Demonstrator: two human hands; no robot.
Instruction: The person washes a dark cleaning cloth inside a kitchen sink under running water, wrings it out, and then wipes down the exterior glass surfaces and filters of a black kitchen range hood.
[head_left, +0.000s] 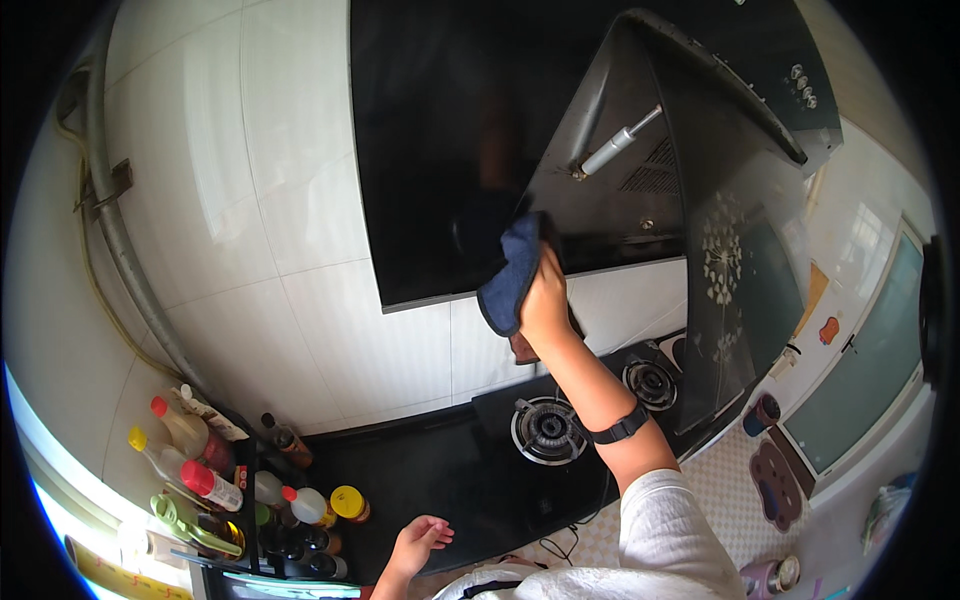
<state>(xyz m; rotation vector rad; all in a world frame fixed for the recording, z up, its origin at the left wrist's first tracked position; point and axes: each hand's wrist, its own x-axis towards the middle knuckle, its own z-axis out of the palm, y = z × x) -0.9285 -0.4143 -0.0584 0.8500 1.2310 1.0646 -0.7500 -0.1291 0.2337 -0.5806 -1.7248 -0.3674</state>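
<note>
My right hand (545, 300) holds a dark blue cloth (512, 274) against the lower part of a black range hood (435, 187), close to its bottom edge. A reddish-brown piece of cloth (523, 349) hangs below that hand. The hood's glass panel (724, 255), with a white floral print, stands tilted out, and a silver gas strut (619, 146) shows behind it. My left hand (424, 540) is empty, fingers loosely curled and apart, over the near edge of the black countertop (405, 480).
A gas burner (550, 430) lies under my right forearm, a second burner (651, 384) farther right. Bottles and jars crowd a black rack (251, 502) at left, with a yellow-lidded jar (349, 502) beside it. A metal pipe (124, 240) runs along the left wall.
</note>
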